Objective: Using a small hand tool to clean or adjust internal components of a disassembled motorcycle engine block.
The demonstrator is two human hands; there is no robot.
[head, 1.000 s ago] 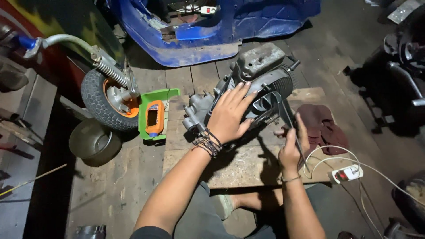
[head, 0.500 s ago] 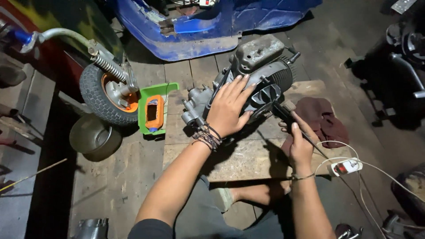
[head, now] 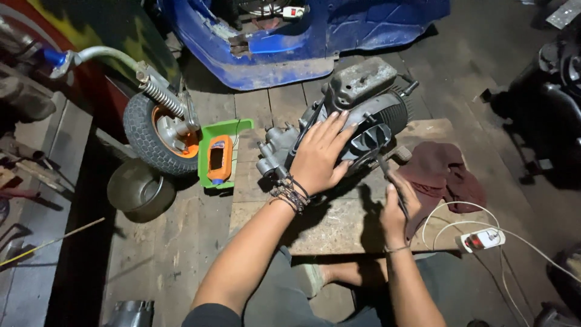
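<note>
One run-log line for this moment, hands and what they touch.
left hand: flat on engine | right hand: grips thin dark tool, tip at engine | engine on wooden board | maroon rag beside it

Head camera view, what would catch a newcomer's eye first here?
First the grey engine on the wooden board at centre, with the left hand spread flat on it and the right hand holding a thin dark tool to its side. Next, the small wheel with an orange hub at left, and the blue scooter body above.

Grey engine (head: pixel 363 115), maroon rag (head: pixel 445 172) (blue bodywork (head: pixel 315 45) behind).
</note>
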